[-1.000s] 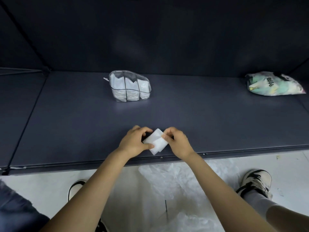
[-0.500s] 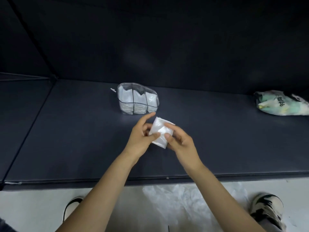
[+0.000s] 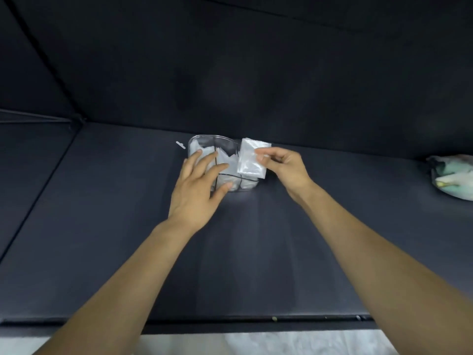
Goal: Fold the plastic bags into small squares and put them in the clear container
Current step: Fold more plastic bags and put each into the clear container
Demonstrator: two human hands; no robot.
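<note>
Holding a folded bag (image 3: 252,160) pinched at its right edge, the right hand (image 3: 286,167) carries it just above the right end of the clear container (image 3: 204,140), which stands on the dark table (image 3: 102,226). The left hand (image 3: 198,185) lies against the container's near left side, fingers (image 3: 204,162) spread and straight, gripping nothing. Other folded bags (image 3: 230,162) already stand in its compartments. A printed packet (image 3: 450,175) lies well apart at the far right.

To do the drop well, the left hand should brace the light container while the right lowers the square edge-first into the right compartment, keeping the pinch until it is seated so the folds do not spring open.
</note>
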